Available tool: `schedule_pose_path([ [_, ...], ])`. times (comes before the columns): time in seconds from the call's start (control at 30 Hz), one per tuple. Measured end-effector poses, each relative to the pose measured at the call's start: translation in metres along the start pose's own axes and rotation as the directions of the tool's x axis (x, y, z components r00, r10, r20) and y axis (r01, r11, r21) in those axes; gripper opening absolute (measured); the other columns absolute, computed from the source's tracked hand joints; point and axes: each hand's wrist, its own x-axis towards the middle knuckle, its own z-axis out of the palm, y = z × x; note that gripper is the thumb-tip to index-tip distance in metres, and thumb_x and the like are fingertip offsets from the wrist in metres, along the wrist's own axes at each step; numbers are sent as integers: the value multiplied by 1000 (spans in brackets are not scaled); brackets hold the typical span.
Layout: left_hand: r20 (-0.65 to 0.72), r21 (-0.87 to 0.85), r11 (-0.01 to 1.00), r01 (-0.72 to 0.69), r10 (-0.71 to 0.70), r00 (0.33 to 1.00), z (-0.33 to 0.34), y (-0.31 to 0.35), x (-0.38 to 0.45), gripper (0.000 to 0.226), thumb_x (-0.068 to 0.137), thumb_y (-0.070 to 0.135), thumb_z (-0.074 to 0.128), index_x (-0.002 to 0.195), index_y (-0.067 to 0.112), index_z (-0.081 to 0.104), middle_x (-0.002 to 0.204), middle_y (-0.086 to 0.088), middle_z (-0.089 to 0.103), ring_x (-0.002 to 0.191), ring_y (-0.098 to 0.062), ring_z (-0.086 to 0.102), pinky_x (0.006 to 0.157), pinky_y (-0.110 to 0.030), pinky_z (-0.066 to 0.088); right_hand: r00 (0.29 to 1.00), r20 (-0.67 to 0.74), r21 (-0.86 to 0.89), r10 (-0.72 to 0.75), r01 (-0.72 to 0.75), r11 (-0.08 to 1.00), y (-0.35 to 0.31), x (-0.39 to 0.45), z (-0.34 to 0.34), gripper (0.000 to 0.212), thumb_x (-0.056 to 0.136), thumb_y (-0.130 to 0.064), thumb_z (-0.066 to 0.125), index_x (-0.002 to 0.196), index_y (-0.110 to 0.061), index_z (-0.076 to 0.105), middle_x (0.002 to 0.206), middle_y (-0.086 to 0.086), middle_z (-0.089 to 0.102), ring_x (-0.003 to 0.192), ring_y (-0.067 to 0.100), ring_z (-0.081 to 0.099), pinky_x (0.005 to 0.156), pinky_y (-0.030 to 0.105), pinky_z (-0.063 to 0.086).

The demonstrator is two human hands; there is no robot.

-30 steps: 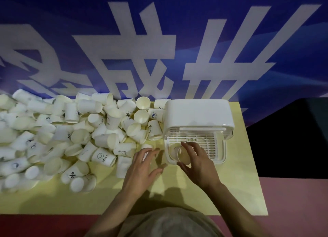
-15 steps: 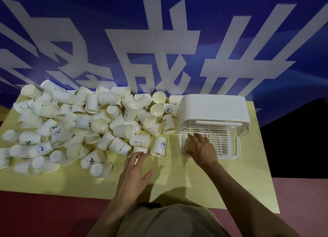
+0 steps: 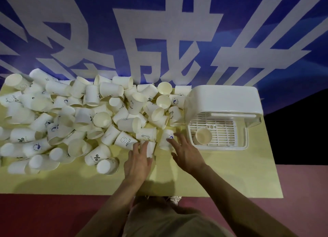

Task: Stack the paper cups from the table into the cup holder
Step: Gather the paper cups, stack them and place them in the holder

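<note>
A large heap of white paper cups (image 3: 85,119) covers the left and middle of the yellow table (image 3: 221,174). The white cup holder (image 3: 223,98) stands at the right, and one cup (image 3: 203,135) sits mouth-up on its grid tray. My left hand (image 3: 138,160) reaches forward with nearly straight fingers that touch a cup lying on its side (image 3: 151,148). My right hand (image 3: 186,152) is spread out, its fingertips on another printed cup (image 3: 166,138) just left of the holder. Neither hand grips anything.
A blue wall with big white characters (image 3: 159,41) rises right behind the table. Bare yellow tabletop shows in front of the hands and the holder. The table's front edge (image 3: 195,196) meets a reddish floor (image 3: 301,192). My lap (image 3: 168,219) is at the bottom.
My right hand has left the holder's tray, where a cup now sits alone, and moved left onto a cup. My left hand has slid forward to another cup.
</note>
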Motion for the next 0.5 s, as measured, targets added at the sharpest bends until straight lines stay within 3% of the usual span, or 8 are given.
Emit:
schedule_pose_path([
  [0.1,55,-9,1000,-18,18,998,5,-3,7,73,96,41,63,156,33,23,149,-5,30,119,-28,53,79,-42,56,996,72,-50,52,-48,998,-4,21,12,72,93,-21,69,157,-26,35,163,17,27,141,45,40,110,56,46],
  [0.17,77,-28,999,-19,22,997,7,-4,11,70,95,41,63,153,36,24,146,-5,31,118,-27,54,80,-43,55,989,116,-67,89,-82,994,-4,32,19,73,95,-21,66,158,-30,30,165,15,20,142,45,39,109,57,46],
  [0.27,75,-59,998,-32,37,996,10,-8,14,55,92,38,66,139,34,37,138,-4,40,113,-27,59,78,-42,54,985,128,-61,116,-109,992,-4,42,25,61,99,-20,61,153,-31,36,162,10,23,132,43,50,98,55,55],
  [0.4,91,-112,991,-68,78,993,13,-15,11,33,92,37,64,116,29,42,125,-2,44,101,-25,60,70,-36,49,991,93,-86,100,-92,992,-1,47,23,44,100,-18,57,144,-24,49,154,9,38,101,44,68,76,49,60],
  [0.5,66,-162,979,-122,134,989,12,-22,5,28,90,42,64,106,25,49,122,1,45,99,-23,58,69,-34,44,992,45,-96,114,-109,989,1,47,16,35,104,-26,49,139,-26,52,150,2,46,96,41,71,68,46,59],
])
